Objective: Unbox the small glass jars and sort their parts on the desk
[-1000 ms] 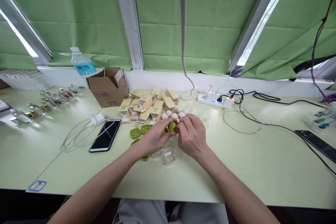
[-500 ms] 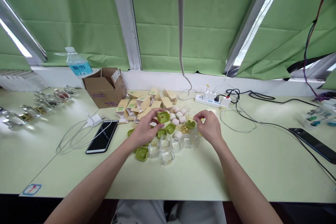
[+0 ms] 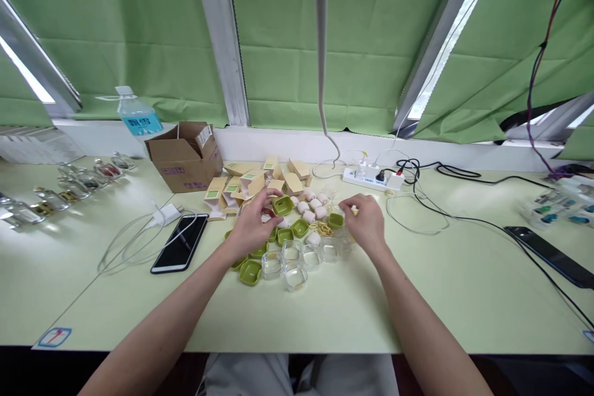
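Observation:
My left hand (image 3: 255, 223) is closed on a small green square case (image 3: 283, 205) with a slot in its face. Right of it, my right hand (image 3: 364, 216) has thumb and forefinger drawn together over the pile's right side; what is between them is too small to make out. Between and below the hands lie more green cases (image 3: 250, 272), clear plastic covers (image 3: 295, 275), pinkish-white rounded blocks (image 3: 320, 212) and a heap of yellowish loops (image 3: 325, 229).
Folded beige cards (image 3: 253, 182) lie behind the pile, near a cardboard box (image 3: 185, 158). A phone (image 3: 180, 242) with white cables is at left, a power strip (image 3: 371, 178) behind, another phone (image 3: 550, 255) at right. Glass bottles (image 3: 74, 185) stand far left.
My left hand has shifted slightly left with the green case. My right hand remains near the pile's right side, its fingers slightly changed. The view has shifted a little.

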A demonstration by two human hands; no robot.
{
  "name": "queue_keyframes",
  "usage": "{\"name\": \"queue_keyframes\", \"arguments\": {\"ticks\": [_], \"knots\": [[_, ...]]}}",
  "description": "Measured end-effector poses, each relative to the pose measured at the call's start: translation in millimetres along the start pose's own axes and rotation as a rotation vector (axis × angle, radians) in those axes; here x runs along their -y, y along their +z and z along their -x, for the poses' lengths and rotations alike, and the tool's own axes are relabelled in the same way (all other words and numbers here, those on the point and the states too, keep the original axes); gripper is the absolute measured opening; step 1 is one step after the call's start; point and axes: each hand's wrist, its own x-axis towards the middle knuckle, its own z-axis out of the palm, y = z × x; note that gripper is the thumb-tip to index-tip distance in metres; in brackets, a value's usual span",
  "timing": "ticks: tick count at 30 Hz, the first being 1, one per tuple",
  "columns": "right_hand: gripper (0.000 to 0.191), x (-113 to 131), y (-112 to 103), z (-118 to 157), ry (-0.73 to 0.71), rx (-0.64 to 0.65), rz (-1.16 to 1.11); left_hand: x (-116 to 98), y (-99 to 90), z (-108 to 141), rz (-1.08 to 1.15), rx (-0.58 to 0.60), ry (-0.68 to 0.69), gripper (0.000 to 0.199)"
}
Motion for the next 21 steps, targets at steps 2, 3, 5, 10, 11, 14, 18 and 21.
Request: {"name": "queue_keyframes", "arguments": {"ticks": [2, 3, 5, 10, 11, 14, 18, 21], "knots": [[0.022, -15, -10, -7, 0.087, -0.104, -0.087, -2, -4.4, -2, 0.044, 0.008, -0.017, 0.048], [0.024, -23, -15, -10, 0.14, -0.117, -0.114, -3, -7.1, -4, 0.06, 0.011, -0.03, 0.048], [0.028, -34, -19, -14, 0.251, -0.114, -0.137, -5, -13.9, -7, 0.073, 0.02, -0.063, 0.049], [0.033, -42, -18, -15, 0.284, -0.112, -0.114, -4, -41.9, -1, -0.007, 0.058, -0.119, 0.052], [0.032, -40, -17, -14, 0.259, -0.118, -0.107, -3, -49.5, 3, -0.044, 0.06, -0.123, 0.051], [0.028, -35, -14, -11, 0.187, -0.128, -0.085, 2, -72.7, 21, -0.19, 0.053, -0.134, 0.048], [0.029, -30, -12, -8, 0.135, -0.103, -0.056, 14, -93.5, 40, -0.495, -0.014, -0.127, 0.047], [0.03, -28, -11, -7, 0.111, -0.077, -0.047, 27, -99.0, 44, -0.716, -0.096, -0.095, 0.043]]}}
